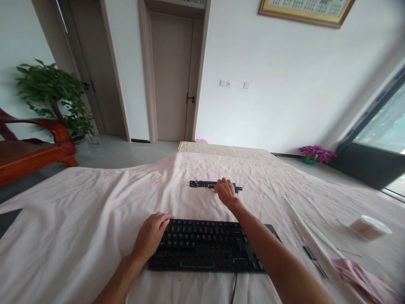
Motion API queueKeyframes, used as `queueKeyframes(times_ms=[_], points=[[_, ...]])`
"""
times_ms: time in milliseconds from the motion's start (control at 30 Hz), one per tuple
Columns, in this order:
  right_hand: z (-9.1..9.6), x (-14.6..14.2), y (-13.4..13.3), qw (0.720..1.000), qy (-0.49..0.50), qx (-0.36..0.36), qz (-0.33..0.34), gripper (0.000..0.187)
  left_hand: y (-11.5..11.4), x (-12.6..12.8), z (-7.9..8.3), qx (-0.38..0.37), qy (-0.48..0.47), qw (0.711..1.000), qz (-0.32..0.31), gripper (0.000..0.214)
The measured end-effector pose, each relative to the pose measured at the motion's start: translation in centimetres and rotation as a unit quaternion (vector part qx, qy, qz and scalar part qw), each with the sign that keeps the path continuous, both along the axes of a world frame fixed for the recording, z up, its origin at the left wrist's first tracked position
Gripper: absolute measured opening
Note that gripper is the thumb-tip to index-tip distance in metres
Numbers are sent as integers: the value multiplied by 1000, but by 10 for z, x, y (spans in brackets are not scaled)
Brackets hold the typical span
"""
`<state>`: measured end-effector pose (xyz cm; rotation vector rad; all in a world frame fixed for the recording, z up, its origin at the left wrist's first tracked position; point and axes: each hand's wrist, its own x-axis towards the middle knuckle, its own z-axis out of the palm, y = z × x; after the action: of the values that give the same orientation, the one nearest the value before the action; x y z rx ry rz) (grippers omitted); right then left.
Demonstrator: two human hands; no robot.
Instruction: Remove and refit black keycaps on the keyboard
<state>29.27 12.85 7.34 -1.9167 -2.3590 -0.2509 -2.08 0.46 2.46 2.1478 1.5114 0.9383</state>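
A black keyboard [202,245] lies on the cloth in front of me, with its cable running toward me. Several key positions in its lower rows are bare of keycaps. At its far left corner my left hand [154,228] grips the edge, thumb toward the top row. Beyond the keyboard, loose black keycaps [198,184] lie in a rough row. My right hand [226,191] is down over the right part of that row with its fingers curled together. Whatever is between those fingertips is hidden by the hand.
A pale floral cloth [126,194] covers the surface. At right are a tub of cotton swabs [370,228], some loose swabs, a dark-handled tool [310,252] with thin metal prongs, and a pink cloth [363,274]. A dark flat object [9,219] lies at the left edge.
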Motion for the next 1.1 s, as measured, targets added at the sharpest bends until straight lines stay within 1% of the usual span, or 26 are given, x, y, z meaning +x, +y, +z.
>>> queueKeyframes(times_ms=[100, 200, 300, 400, 567, 700, 833, 933, 1033, 1067, 1100], points=[[1, 1, 0, 1000, 6, -21, 4, 22, -2, 0, 5, -9, 0, 1000, -9, 36], [1, -5, -6, 998, 27, -55, 12, 15, -3, 0, 9, -8, 22, 999, -23, 37], [-4, -15, -16, 994, 54, -89, 29, 16, -4, 1, 10, -7, 37, 999, -21, 42], [-10, -24, -27, 991, 77, -102, 36, 17, -5, 2, 9, -6, 32, 999, -16, 41], [-17, -30, -38, 992, 97, -84, 2, 26, -7, 2, 8, 2, 26, 1000, -12, 38], [-19, -35, -45, 991, 103, -80, -18, 23, -7, 0, 8, 4, 15, 1000, -14, 31], [-15, -39, -49, 990, 121, -74, -21, 23, -5, -1, 7, -1, 0, 1000, -17, 29], [-7, -39, -57, 987, 142, -65, -21, 21, -3, -1, 6, 1, -2, 1000, -10, 27], [2, -39, -77, 984, 173, -43, -10, 24, -3, -1, 5, -1, -1, 1000, -6, 28], [4, -40, -88, 981, 190, -32, -2, 25, -3, -1, 5, -2, 0, 1000, -5, 28], [6, -40, -100, 973, 228, -13, 13, 25, -3, -1, 5, -4, 0, 1000, -4, 28]])
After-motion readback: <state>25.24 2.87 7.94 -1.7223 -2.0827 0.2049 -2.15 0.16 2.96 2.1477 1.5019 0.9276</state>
